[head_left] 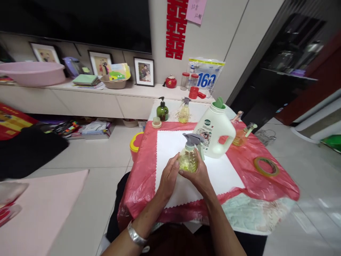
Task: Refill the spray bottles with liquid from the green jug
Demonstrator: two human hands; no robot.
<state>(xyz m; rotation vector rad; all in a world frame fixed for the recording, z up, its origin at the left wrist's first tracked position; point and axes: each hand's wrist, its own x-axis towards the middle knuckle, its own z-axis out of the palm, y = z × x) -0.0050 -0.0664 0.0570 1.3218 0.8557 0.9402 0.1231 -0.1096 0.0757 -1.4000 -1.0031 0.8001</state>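
I hold the small spray bottle (188,159) between both my hands; my left hand (168,176) is cupped against its left flank with the thumb pressed to the glass-clear belly, and my right hand (197,175) wraps its lower right side, fingers closed round the base; so both hands are clasped on the bottle, and it stands upright just above the white mat (221,170) rather than lying on it, though I cannot tell whether its foot touches the mat.

The bottle is round-bellied and see-through, filled with a yellowish-green liquid that looks flecked with bits; its grey trigger head (192,139) sits on top, nozzle pointing left, trigger hanging on the right; a silver bangle (135,235) rides my left wrist.

Taking that bottle as the mark: just behind it and to the right stands a big white jug (214,132) with a green cap and a printed label; the scalloped mat spreads under and around it, on a red plastic sheet (266,185) over the table; further right of the bottle lies a ring of tape (266,166); far behind it stand a dark green pump bottle (162,110) and a second clear sprayer (184,111), with a small cream lid (156,122) to their left.
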